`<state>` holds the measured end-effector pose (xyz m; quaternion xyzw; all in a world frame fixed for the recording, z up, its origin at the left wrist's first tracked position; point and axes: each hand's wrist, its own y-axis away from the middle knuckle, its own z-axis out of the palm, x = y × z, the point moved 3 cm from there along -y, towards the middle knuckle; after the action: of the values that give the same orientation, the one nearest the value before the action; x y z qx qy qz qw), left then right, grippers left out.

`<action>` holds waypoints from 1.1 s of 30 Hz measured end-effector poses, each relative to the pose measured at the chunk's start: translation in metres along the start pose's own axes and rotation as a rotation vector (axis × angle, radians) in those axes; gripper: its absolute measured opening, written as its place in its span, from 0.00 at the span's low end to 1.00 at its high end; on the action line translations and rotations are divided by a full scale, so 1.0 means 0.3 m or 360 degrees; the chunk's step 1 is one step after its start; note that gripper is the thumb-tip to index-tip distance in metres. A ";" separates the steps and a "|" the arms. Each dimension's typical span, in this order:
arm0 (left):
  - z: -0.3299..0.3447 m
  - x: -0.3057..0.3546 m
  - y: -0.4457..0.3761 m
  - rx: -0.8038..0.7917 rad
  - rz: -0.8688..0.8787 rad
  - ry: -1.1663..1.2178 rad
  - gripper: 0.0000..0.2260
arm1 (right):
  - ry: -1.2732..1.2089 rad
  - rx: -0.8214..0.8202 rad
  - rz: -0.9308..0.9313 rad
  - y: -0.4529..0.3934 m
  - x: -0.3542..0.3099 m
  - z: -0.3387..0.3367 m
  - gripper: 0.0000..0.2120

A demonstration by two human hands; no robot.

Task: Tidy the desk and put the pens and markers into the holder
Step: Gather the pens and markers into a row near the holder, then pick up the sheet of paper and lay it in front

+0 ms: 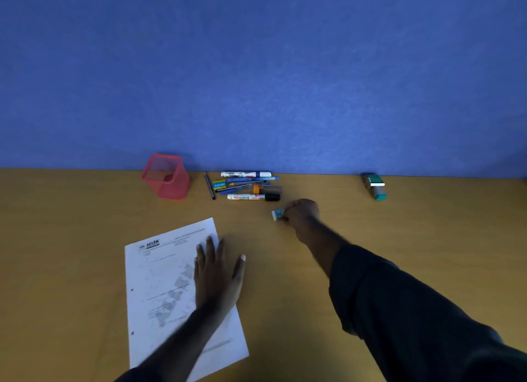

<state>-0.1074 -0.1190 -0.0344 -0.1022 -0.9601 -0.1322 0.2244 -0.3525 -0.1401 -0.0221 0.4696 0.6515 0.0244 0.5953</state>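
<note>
A red mesh holder (166, 177) stands at the back of the wooden desk (399, 233), against the blue partition. Right of it lies a heap of pens and markers (248, 185), with a white marker (245, 174) at the back, another white marker (252, 197) in front, and a black pen (210, 186) at the left. My right hand (301, 212) is just in front of the heap, fingers closed on a small blue and white eraser (278, 214). My left hand (218, 270) lies flat, fingers spread, on a printed sheet of paper (162, 290).
A green stapler (375, 185) sits at the back right near the partition. The blue partition (256, 67) closes off the far edge of the desk. A small blue and yellow eraser packet (219, 184) lies in the heap.
</note>
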 end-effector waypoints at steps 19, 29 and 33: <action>-0.238 -0.206 0.009 0.0557 -0.0564 0.0210 0.24 | 0.0823 -0.0195 -0.0492 0.348 0.187 0.224 0.04; -0.261 -0.378 0.100 0.0048 -0.1175 0.0021 0.33 | 0.1066 -0.0383 -0.0664 0.486 0.237 0.335 0.25; -0.247 -0.380 0.118 0.0082 -0.1108 0.0173 0.37 | 0.1283 -0.0413 -0.0731 0.527 0.246 0.349 0.25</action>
<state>0.0318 -0.1233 -0.0151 0.2441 -0.9271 -0.1817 0.2190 -0.1656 -0.0598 -0.0146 0.1885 0.9088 0.1533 0.3391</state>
